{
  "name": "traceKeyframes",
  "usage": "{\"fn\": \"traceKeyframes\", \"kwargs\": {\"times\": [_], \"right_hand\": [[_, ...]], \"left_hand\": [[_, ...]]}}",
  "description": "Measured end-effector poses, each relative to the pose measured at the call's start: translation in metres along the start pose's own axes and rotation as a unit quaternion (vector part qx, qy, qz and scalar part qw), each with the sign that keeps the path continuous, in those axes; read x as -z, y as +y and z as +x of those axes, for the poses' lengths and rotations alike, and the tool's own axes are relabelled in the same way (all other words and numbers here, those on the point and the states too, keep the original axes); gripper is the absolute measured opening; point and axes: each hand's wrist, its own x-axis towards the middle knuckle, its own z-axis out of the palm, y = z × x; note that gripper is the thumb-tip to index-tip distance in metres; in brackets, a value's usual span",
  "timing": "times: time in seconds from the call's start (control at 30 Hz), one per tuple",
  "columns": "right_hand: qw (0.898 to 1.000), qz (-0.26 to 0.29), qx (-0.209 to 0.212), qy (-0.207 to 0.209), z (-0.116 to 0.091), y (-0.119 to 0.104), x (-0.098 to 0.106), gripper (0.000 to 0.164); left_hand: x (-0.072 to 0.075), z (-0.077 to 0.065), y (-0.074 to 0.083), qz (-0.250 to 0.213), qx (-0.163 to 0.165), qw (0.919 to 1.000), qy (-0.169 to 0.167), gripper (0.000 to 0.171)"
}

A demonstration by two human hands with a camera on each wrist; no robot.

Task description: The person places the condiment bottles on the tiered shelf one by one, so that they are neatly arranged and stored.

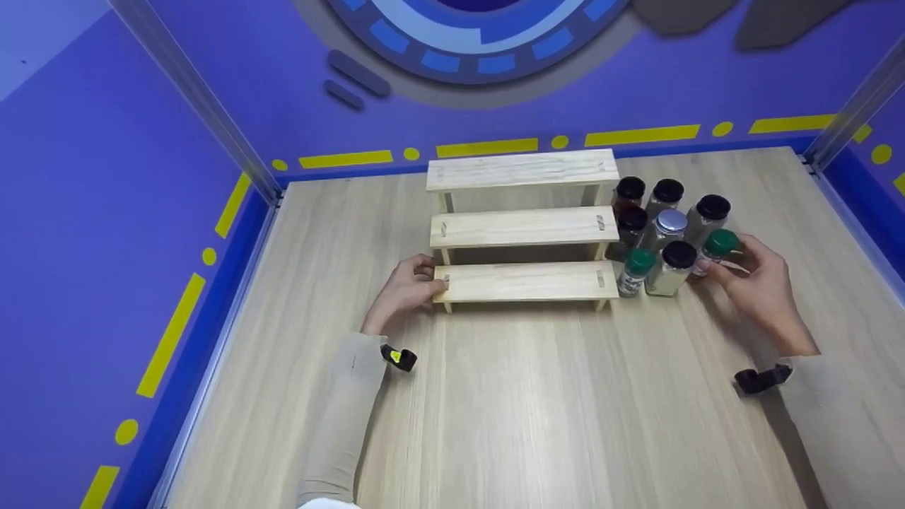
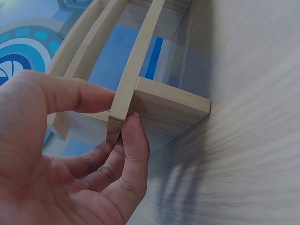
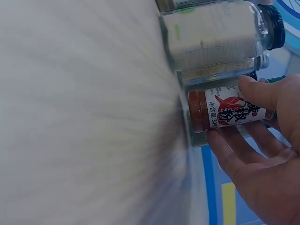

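We see the three-step rack (image 1: 523,285), pale grained wood, on the table (image 1: 537,403), left hand (image 1: 404,288) pinching its bottom step's left end, right hand (image 1: 767,288) curled round a small cylindrical jar (image 3: 227,110) of red powder, right of the rack. We read "净含量:30" beside a printed chilli; glass bottles (image 1: 667,276), black- or silver-capped, crowd its left and back.

We wear long, plain beige sleeves (image 1: 343,417) and small black wrist mounts (image 1: 762,380), the left bearing a yellow patch (image 1: 395,356).
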Motion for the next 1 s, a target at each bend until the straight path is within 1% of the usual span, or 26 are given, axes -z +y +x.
{"fn": "traceKeyframes", "kwargs": {"times": [0.07,0.23,0.33,0.43,0.47,0.57,0.67,0.77,0.83,1.0], "right_hand": [[1.000,-0.002,0.006,0.006,0.001,-0.006,0.002,0.049],[0.999,-0.002,0.040,0.027,0.008,-0.022,0.006,0.049],[0.997,-0.004,0.061,0.043,0.012,-0.032,0.009,0.048],[0.995,-0.007,0.075,0.061,0.018,-0.045,0.013,0.049],[0.995,-0.007,0.078,0.067,0.020,-0.050,0.014,0.049],[0.993,-0.004,0.083,0.078,0.027,-0.065,0.014,0.048],[0.993,-0.004,0.085,0.085,0.035,-0.081,0.013,0.047],[0.992,-0.006,0.086,0.089,0.043,-0.095,0.009,0.048],[0.992,-0.001,0.090,0.089,0.048,-0.104,0.006,0.048],[0.990,0.023,0.114,0.082,0.062,-0.126,-0.007,0.047]], "left_hand": [[0.000,0.000,0.000,-0.002,0.000,1.0000,-0.001,0.050],[0.002,-0.001,0.000,0.003,0.002,1.0000,-0.002,0.052],[0.003,-0.001,-0.001,0.023,-0.001,0.9997,0.001,0.053],[0.002,0.000,-0.001,0.031,-0.002,0.9995,0.001,0.054],[0.002,0.000,-0.001,0.028,0.000,0.9996,-0.001,0.054],[0.002,-0.002,0.002,0.000,0.017,0.9998,-0.010,0.054],[0.002,-0.004,0.004,-0.026,0.037,0.9989,-0.016,0.054],[0.003,-0.004,0.006,-0.038,0.049,0.9979,-0.018,0.052],[0.002,-0.005,0.008,-0.036,0.052,0.9978,-0.019,0.051],[0.001,-0.004,0.011,-0.021,0.057,0.9979,-0.021,0.052]]}}
